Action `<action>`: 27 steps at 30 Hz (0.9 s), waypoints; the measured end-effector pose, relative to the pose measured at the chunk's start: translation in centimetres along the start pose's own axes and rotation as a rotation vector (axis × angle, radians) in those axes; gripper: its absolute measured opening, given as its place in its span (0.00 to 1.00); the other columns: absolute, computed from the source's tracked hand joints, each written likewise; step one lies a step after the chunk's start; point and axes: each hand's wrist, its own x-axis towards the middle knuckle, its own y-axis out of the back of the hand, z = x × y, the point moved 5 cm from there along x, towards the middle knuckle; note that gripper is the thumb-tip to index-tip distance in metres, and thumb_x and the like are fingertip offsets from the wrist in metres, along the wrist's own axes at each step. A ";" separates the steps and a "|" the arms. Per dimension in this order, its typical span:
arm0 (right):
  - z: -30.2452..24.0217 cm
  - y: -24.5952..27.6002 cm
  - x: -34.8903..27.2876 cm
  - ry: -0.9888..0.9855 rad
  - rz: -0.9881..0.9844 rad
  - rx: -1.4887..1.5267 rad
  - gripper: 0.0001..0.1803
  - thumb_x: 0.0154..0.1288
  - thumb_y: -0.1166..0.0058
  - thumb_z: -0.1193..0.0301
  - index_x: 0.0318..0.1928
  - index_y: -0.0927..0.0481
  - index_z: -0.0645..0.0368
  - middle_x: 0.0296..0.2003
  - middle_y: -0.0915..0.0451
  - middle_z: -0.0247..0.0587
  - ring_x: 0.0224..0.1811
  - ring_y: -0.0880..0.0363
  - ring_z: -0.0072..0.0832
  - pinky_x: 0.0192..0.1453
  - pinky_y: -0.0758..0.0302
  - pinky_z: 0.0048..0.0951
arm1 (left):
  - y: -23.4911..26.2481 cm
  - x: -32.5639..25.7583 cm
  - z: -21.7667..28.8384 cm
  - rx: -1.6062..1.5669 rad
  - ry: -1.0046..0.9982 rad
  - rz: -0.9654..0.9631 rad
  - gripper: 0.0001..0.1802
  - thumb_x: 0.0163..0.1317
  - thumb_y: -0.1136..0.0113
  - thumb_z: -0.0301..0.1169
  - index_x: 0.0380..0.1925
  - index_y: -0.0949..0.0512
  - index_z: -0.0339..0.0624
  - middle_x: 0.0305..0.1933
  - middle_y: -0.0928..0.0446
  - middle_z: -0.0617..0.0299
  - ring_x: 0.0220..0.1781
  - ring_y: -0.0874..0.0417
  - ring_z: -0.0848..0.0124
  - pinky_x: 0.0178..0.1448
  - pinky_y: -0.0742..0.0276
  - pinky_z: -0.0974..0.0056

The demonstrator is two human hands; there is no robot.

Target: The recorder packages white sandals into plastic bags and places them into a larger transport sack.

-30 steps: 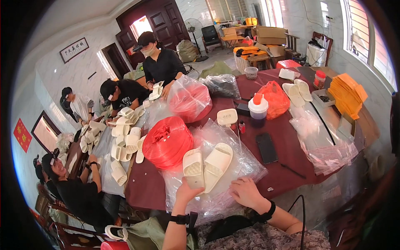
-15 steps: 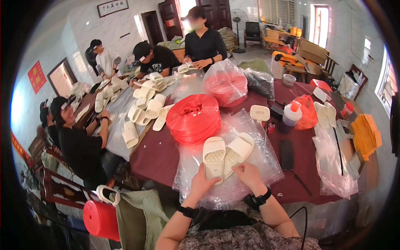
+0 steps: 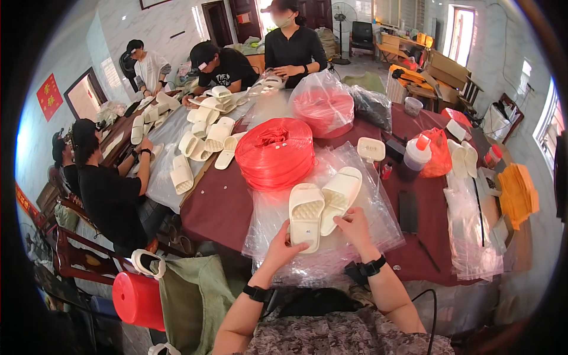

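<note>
Two cream slippers lie side by side on a stack of clear plastic bags (image 3: 367, 201) on the dark red table (image 3: 219, 207). My left hand (image 3: 283, 247) grips the near end of the left slipper (image 3: 306, 214). My right hand (image 3: 354, 226) rests on the near end of the right slipper (image 3: 339, 193), fingers on its heel. Just beyond them stands a big roll of red plastic twine (image 3: 276, 152).
A bagged red twine roll (image 3: 324, 106), a white bottle with an orange cap (image 3: 416, 155), a black phone (image 3: 408, 210), more clear bags (image 3: 470, 228) and orange bags (image 3: 518, 194) lie on the table. Several people (image 3: 109, 195) handle cream slippers (image 3: 204, 133) at left and far end. A red bucket (image 3: 139, 299) stands near left.
The view has swung further left and down. My hands stay on the slipper pair, which now sits closer to me on the bags.
</note>
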 end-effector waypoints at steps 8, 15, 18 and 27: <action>-1.6 4.1 -1.0 0.067 -0.179 -0.144 0.18 0.59 0.39 0.70 0.48 0.22 0.67 0.27 0.19 0.41 0.28 0.19 0.33 0.35 0.24 0.33 | 1.4 -0.6 -0.4 0.063 -0.013 0.151 0.42 0.53 0.29 0.30 0.67 0.39 0.35 0.32 0.18 0.55 0.32 0.19 0.71 0.38 0.24 0.68; -4.2 2.9 -3.2 0.342 0.047 -0.787 0.17 0.59 0.39 0.65 0.47 0.20 0.58 0.34 0.18 0.47 0.36 0.18 0.46 0.41 0.23 0.43 | -1.1 -1.4 1.2 0.891 -0.096 0.140 0.48 0.50 0.27 0.43 0.65 0.39 0.31 0.27 0.20 0.51 0.38 0.20 0.58 0.41 0.24 0.61; -6.5 1.6 -3.4 0.408 0.127 -0.728 0.17 0.61 0.40 0.60 0.46 0.19 0.56 0.35 0.18 0.47 0.39 0.19 0.47 0.43 0.22 0.44 | -1.1 -1.8 1.4 0.870 -0.107 0.150 0.49 0.47 0.27 0.48 0.64 0.37 0.32 0.25 0.21 0.49 0.38 0.22 0.49 0.43 0.24 0.52; -4.0 -6.7 0.9 0.415 -0.030 -0.940 0.22 0.65 0.46 0.52 0.34 0.18 0.61 0.33 0.17 0.53 0.35 0.17 0.46 0.39 0.22 0.44 | -1.7 -3.8 2.5 0.927 -0.237 -0.007 0.45 0.46 0.27 0.40 0.63 0.35 0.32 0.33 0.20 0.50 0.44 0.23 0.51 0.47 0.25 0.52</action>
